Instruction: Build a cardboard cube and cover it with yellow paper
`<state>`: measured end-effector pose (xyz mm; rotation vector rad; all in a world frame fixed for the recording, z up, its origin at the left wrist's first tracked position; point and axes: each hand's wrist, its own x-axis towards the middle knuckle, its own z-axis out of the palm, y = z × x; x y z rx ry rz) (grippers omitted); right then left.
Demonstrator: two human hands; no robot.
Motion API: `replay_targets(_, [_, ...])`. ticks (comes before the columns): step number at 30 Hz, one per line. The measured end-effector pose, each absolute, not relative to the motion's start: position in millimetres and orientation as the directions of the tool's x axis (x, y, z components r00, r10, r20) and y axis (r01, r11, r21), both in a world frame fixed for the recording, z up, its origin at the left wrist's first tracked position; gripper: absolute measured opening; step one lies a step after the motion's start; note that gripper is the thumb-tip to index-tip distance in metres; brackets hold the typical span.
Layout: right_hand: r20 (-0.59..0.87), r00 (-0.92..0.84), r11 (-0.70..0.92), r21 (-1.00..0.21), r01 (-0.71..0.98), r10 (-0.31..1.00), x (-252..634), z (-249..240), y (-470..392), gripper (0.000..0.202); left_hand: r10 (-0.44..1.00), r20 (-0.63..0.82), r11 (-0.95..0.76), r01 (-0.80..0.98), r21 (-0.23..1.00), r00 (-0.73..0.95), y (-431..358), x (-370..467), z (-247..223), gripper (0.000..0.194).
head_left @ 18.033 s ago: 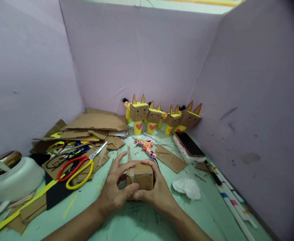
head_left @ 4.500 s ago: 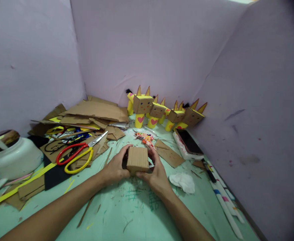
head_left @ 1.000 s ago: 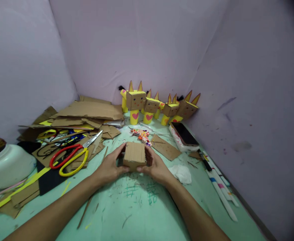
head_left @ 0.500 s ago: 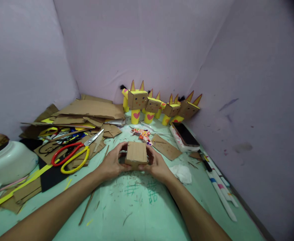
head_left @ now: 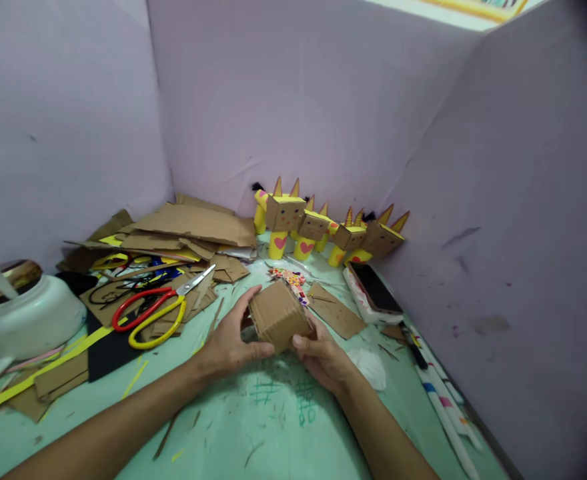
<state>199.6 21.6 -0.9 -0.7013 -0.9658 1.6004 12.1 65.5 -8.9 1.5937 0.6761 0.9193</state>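
A small brown cardboard box (head_left: pixel 279 312) is held tilted above the green tabletop (head_left: pixel 253 427), one corner pointing down. My left hand (head_left: pixel 236 337) lies along its left side, thumb near the lower edge and fingers behind the box. On the right, my right hand (head_left: pixel 318 347) grips the box's lower right corner between thumb and fingers. Just behind the box is a patterned paper piece (head_left: pixel 296 283), partly covered by it. A flat cardboard piece (head_left: pixel 336 312) lies to the right.
Red-and-yellow scissors (head_left: pixel 173 300) rest on cardboard scraps (head_left: pixel 193 223) at left, beside a white pot (head_left: pixel 33 320). Several yellow horned figures (head_left: pixel 286 213) stand at the back. A phone (head_left: pixel 376 288), crumpled tissue (head_left: pixel 368 369) and markers (head_left: pixel 443 400) are at right.
The box has been turned from level to tilted. My left thumb now lies farther along its lower edge. The view has shifted, so the surroundings appear lower and slightly to the right.
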Motion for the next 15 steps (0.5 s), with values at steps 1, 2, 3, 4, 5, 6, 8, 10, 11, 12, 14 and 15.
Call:
replay_targets(1, [0.023, -0.245, -0.096, -0.882, -0.462, 0.969, 200, -3, 22, 0.078, 0.837, 0.218, -0.266, 0.025, 0.964, 0.501, 64, 13, -7, 0.106])
replay_targets(2, [0.005, -0.231, -0.097, -0.898, -0.429, 0.973, 202, -5, 24, 0.083, 0.851, 0.235, -0.318, 0.104, 0.942, 0.470, 62, 13, -5, 0.101])
replay_targets(3, [-0.006, -0.197, -0.084, -0.917, -0.389, 0.980, 205, -7, 25, 0.089, 0.859, 0.251, -0.361, 0.180, 0.915, 0.446, 62, 13, -4, 0.097])
replay_targets(4, [-0.005, -0.154, -0.058, -0.938, -0.342, 0.988, 208, -9, 26, 0.097, 0.864, 0.266, -0.392, 0.241, 0.888, 0.427, 62, 12, -3, 0.094])
replay_targets(5, [0.010, -0.113, -0.023, -0.959, -0.284, 0.993, 212, -11, 28, 0.104, 0.866, 0.272, -0.410, 0.285, 0.866, 0.419, 62, 12, -2, 0.092])
replay_targets(6, [0.041, -0.084, 0.022, -0.976, -0.216, 0.996, 216, -12, 28, 0.110, 0.867, 0.268, -0.415, 0.311, 0.855, 0.420, 63, 11, -2, 0.091])
replay_targets(8, [0.121, -0.078, 0.115, -0.991, -0.071, 0.990, 220, -12, 29, 0.119, 0.859, 0.240, -0.408, 0.322, 0.854, 0.452, 65, 11, -3, 0.092])
replay_targets(10, [0.159, -0.110, 0.164, -0.986, 0.039, 0.981, 218, -11, 28, 0.120, 0.840, 0.226, -0.412, 0.309, 0.857, 0.493, 66, 11, -5, 0.093])
replay_targets(11, [0.154, -0.117, 0.163, -0.984, 0.071, 0.981, 216, -10, 27, 0.119, 0.831, 0.227, -0.418, 0.301, 0.857, 0.508, 67, 11, -7, 0.093])
replay_targets(12, [0.139, -0.117, 0.150, -0.985, 0.090, 0.983, 213, -9, 26, 0.117, 0.822, 0.229, -0.424, 0.293, 0.857, 0.521, 67, 11, -8, 0.093])
replay_targets(14, [0.118, -0.091, 0.127, -0.987, 0.103, 0.989, 207, -9, 25, 0.110, 0.803, 0.225, -0.426, 0.268, 0.864, 0.552, 68, 11, -9, 0.095])
replay_targets(15, [0.119, -0.071, 0.126, -0.986, 0.106, 0.990, 205, -9, 25, 0.106, 0.794, 0.216, -0.416, 0.249, 0.874, 0.569, 69, 12, -9, 0.095])
